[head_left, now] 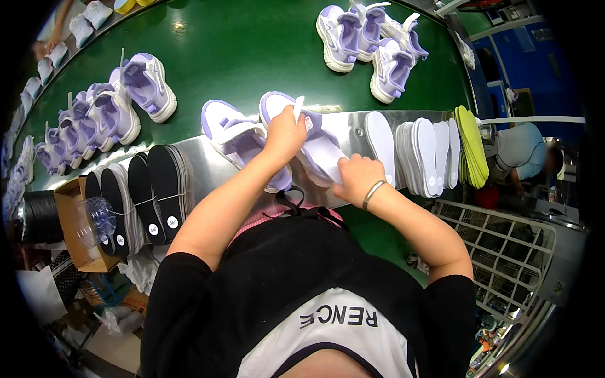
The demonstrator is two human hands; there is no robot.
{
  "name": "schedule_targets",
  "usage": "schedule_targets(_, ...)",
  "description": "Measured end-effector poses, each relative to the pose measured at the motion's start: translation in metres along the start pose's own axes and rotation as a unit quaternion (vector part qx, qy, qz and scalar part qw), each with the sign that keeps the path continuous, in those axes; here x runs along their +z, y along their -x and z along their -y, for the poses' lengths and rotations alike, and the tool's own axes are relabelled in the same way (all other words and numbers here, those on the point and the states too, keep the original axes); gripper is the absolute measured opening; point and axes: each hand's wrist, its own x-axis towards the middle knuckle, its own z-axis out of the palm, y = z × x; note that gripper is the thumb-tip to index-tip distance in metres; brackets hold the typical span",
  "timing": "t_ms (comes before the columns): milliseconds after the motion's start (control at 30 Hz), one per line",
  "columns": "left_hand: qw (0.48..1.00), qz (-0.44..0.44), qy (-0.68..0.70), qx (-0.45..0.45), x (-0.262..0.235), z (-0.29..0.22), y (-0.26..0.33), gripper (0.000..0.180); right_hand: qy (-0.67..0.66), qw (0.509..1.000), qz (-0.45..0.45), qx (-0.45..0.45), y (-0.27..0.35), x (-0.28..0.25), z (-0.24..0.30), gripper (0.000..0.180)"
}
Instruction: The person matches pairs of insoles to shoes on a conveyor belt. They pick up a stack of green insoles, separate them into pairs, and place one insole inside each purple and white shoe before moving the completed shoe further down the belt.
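Note:
In front of me a white and lavender child's sneaker [276, 106] lies with its toe away from me. My left hand [287, 135] is closed at its upper, pinching the white strap [299, 109] that sticks up. A pale insole [323, 156] lies partly inside this sneaker. My right hand [360, 178] pinches the insole's heel end between thumb and fingers. Just left, a matching sneaker [220, 120] rests on the metal edge, partly hidden by my left forearm. A single white insole [379, 146] lies beside my right hand.
White insole stacks [421, 154] and yellow-green insoles [471, 148] stand at right. Black insole bundles [165, 195] lie at left, near a cardboard box [70, 220]. More sneakers stand on the green table [233, 47], left [94, 120] and far right [372, 41]. A white wire rack [498, 246] is lower right.

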Motion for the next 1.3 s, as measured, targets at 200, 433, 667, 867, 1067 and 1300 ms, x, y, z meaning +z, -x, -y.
schedule_targets(200, 1.000, 0.009, -0.023, 0.015, 0.003, -0.004, 0.001, 0.024, 0.009, 0.992, -0.079, -0.095, -0.060, 0.025, 0.013, 0.013)
schedule_targets(433, 0.999, -0.005, 0.021, 0.032, 0.009, 0.001, 0.002, 0.027, 0.037, 0.988, 0.114, -0.101, -0.094, 0.027, 0.008, 0.019)
schedule_targets(667, 0.998, 0.002, 0.033, 0.052, 0.014, 0.002, 0.001, 0.024, -0.031, 0.999, 0.029, -0.031, -0.099, 0.031, 0.009, 0.023)
schedule_targets(867, 0.999, -0.003, 0.028, 0.046, 0.014, 0.001, -0.002, 0.023, 0.060, 0.970, 0.195, -0.132, -0.069, 0.004, -0.001, 0.025)
schedule_targets(1067, 0.999, 0.014, 0.034, 0.037, 0.020, 0.001, -0.004, 0.025, 0.038, 0.970, 0.182, -0.155, -0.054, 0.032, -0.020, 0.044)
schedule_targets(1300, 0.991, 0.051, 0.126, 0.021, 0.027, 0.011, -0.013, 0.032, -0.094, 0.974, 0.102, -0.178, -0.051, 0.043, -0.034, 0.039)
